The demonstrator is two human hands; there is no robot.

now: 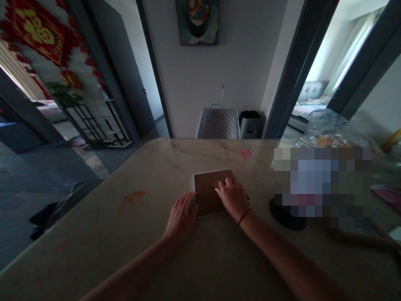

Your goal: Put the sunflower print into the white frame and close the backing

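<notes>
So there's a flat brown box lying around the middle of a marble-look table. My left hand is resting flat on its left edge, and my right hand is draped over its top right. Hands are apart, nothing clamped. A round black thing sits nearby on the right.

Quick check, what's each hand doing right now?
Left hand: open, against the left edge of the flat brown box.
Right hand: open, lying on top of the box.
</notes>
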